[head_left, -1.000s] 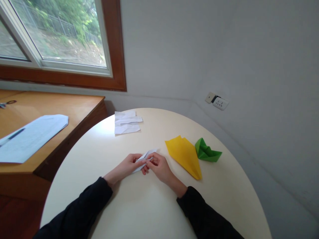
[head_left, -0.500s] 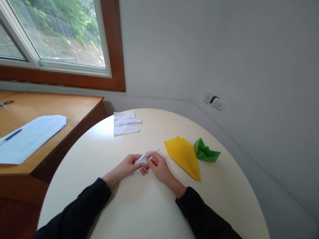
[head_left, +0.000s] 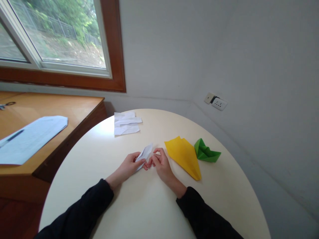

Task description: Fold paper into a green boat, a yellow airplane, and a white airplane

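Note:
My left hand (head_left: 132,163) grips a folded piece of white paper (head_left: 145,152), thumb on top and fingers beneath. The paper is tilted, its pointed end up and away from me. Just to its right is my right hand (head_left: 160,164), fingers bent and apart, with nothing visible in them. Its fingertips are close to the paper's right edge and the left fingertips; whether they touch is hard to tell. Right of that hand lies a folded yellow paper (head_left: 183,156), and beside it a green paper boat (head_left: 206,151).
All this is on a round cream table (head_left: 139,205). White paper strips (head_left: 127,123) lie at its far left edge. On the wooden desk (head_left: 82,106) at left are paper sheets (head_left: 37,136), a pen (head_left: 15,135) and scissors (head_left: 8,104). A wall socket (head_left: 219,103) is at right.
My right hand has let go of the white paper and moved slightly right, its fingers spreading. The paper in my left hand has turned, its tip pointing more upward.

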{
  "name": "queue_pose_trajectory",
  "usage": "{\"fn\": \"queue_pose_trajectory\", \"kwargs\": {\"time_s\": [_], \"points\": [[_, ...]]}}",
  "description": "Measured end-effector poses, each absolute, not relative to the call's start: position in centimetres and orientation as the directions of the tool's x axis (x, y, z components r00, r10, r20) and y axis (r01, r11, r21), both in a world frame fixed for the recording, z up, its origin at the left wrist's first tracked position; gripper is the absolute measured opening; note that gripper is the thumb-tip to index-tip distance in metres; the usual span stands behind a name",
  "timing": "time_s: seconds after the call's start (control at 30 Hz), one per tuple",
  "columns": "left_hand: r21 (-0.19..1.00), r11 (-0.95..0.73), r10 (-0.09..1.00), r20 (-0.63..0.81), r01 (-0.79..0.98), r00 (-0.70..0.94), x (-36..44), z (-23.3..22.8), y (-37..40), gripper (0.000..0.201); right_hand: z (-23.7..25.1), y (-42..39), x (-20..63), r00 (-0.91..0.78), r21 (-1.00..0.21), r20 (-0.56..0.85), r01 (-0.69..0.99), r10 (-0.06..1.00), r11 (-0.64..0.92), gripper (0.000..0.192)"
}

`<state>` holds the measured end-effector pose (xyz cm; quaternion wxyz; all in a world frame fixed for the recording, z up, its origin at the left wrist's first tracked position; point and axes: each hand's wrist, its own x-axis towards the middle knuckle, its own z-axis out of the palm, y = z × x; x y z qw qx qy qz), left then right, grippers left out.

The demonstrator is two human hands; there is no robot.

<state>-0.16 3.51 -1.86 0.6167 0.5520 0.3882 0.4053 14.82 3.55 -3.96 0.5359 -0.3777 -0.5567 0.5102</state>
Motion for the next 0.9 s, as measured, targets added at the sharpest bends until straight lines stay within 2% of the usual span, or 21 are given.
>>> {"fn": "queue_pose_trajectory", "kwargs": {"time_s": [0.13,0.33,0.43,0.67,0.9], "points": [[0.977,0.089,0.979,-0.051,-0.192,0.195,0.2,-2.2,3.4,0.030,-4.5,3.8,14.9,-0.132,-0.978,0.195,-0.100,0.972,0.182,0.019],[0.910,0.170,0.960,-0.066,-0.378,0.273,0.2,-2.3,3.4,0.036,-3.9,3.6,14.9,-0.137,-0.975,0.203,0.063,0.970,0.213,0.018],[0.883,0.195,0.948,-0.057,-0.427,0.314,0.3,-2.3,3.4,0.033,-3.4,3.4,14.8,-0.193,-0.965,0.203,0.124,0.960,0.229,0.016],[0.908,0.170,0.945,-0.039,-0.383,0.326,0.6,-2.5,3.6,0.029,-3.5,3.5,14.9,-0.250,-0.902,0.313,0.225,0.916,0.370,0.015],[0.919,0.156,0.948,-0.036,-0.363,0.318,1.2,-2.5,3.7,0.024,-3.5,3.4,15.1,-0.217,-0.908,0.305,0.228,0.927,0.352,0.015]]}}
